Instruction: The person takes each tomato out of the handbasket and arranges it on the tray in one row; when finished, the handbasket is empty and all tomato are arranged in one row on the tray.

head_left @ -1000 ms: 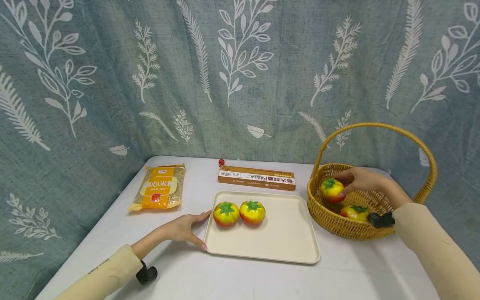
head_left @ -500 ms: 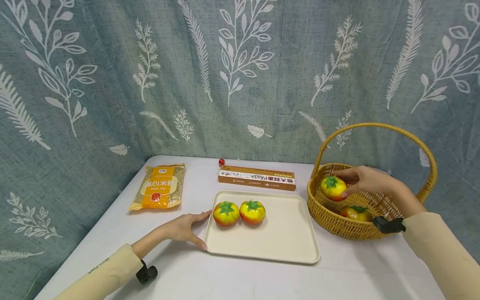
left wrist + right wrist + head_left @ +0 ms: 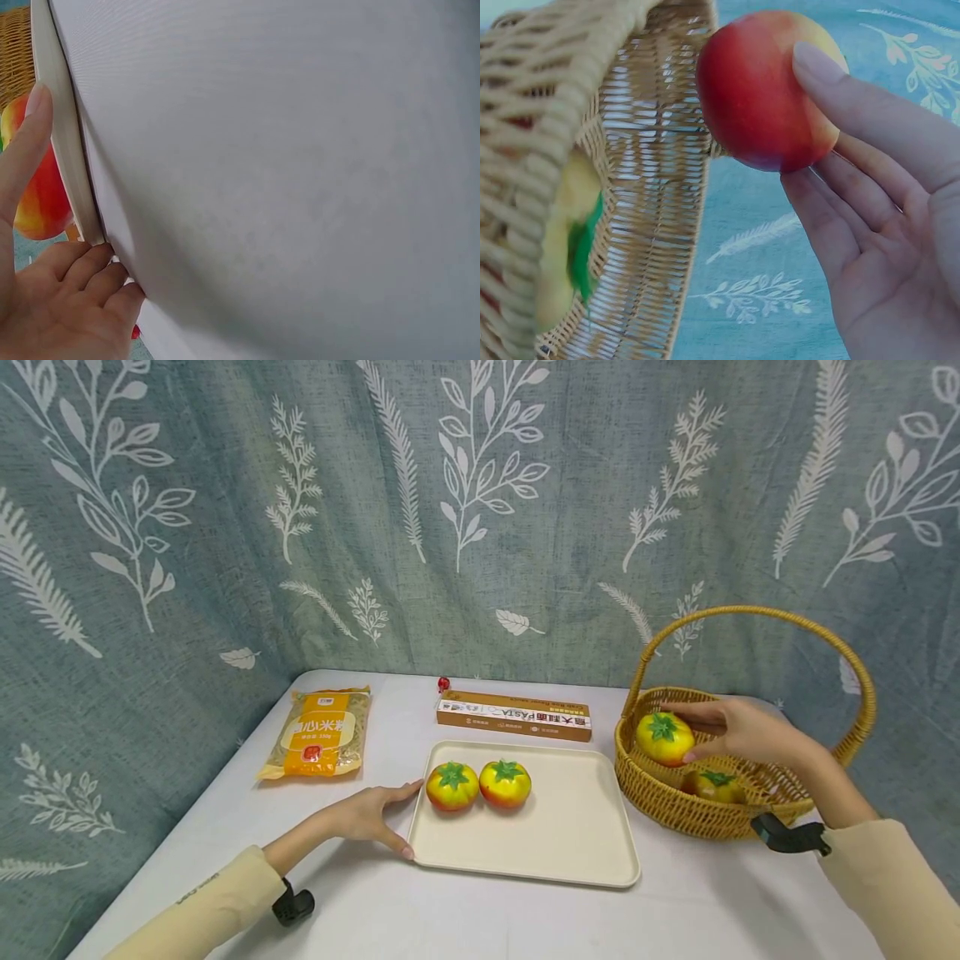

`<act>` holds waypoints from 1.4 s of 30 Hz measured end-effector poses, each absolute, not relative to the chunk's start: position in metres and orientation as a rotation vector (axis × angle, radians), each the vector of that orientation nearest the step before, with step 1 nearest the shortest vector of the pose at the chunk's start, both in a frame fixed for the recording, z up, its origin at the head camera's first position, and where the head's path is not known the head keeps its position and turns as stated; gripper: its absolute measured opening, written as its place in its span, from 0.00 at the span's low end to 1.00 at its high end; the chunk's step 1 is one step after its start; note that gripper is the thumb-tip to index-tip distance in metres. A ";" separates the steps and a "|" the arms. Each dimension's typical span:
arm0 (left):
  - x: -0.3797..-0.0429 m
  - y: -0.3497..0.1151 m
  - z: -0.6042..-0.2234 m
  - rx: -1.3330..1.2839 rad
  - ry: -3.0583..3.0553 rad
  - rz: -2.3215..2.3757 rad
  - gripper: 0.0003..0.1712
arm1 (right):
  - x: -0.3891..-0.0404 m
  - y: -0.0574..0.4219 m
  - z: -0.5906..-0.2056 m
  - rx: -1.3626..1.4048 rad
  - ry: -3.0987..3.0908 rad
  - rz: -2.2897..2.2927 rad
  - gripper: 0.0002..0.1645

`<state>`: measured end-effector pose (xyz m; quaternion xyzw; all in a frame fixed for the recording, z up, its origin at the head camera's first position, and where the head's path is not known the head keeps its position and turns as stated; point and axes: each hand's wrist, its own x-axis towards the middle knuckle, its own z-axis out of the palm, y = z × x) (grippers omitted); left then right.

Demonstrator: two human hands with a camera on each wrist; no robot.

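Note:
A yellow-and-red tomato [image 3: 665, 739] with a green star-shaped top is held between the thumb and fingers of my right hand [image 3: 750, 731], above the wicker basket [image 3: 652, 795]. In the right wrist view the held tomato [image 3: 761, 94] shows its red underside, clear of the basket wall. Another tomato [image 3: 714, 787] lies inside the basket. My left hand [image 3: 367, 817] touches the left edge of a cream tray [image 3: 555, 835], thumb and fingers spread along its rim. On the tray's left part two tomatoes sit side by side, a left one [image 3: 452, 788] and a right one [image 3: 506, 785].
A brown pasta box [image 3: 513, 717] lies behind the tray, with a small red object [image 3: 443, 684] near its left end. At the back left is an orange-labelled bag of grain [image 3: 318, 735]. The basket's tall handle [image 3: 757, 612] arches over it. A patterned curtain [image 3: 480, 527] hangs behind the table.
My right hand has lifted the tomato a little inside the basket, and the right forearm has swung outward to the right. The left hand and tray have stayed put.

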<state>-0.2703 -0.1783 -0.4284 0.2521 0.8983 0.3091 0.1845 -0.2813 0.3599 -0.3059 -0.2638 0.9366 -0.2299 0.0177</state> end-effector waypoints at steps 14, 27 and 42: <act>-0.271 -0.179 -0.429 0.706 2.525 0.880 0.62 | -0.256 0.330 -0.317 -0.843 2.916 -0.946 0.44; -0.270 -0.179 -0.428 0.700 2.526 0.887 0.62 | -0.248 0.302 -0.328 -0.974 2.832 -1.171 0.43; -0.271 -0.178 -0.428 0.687 2.524 0.884 0.62 | -0.252 0.273 -0.352 -0.984 2.771 -1.409 0.42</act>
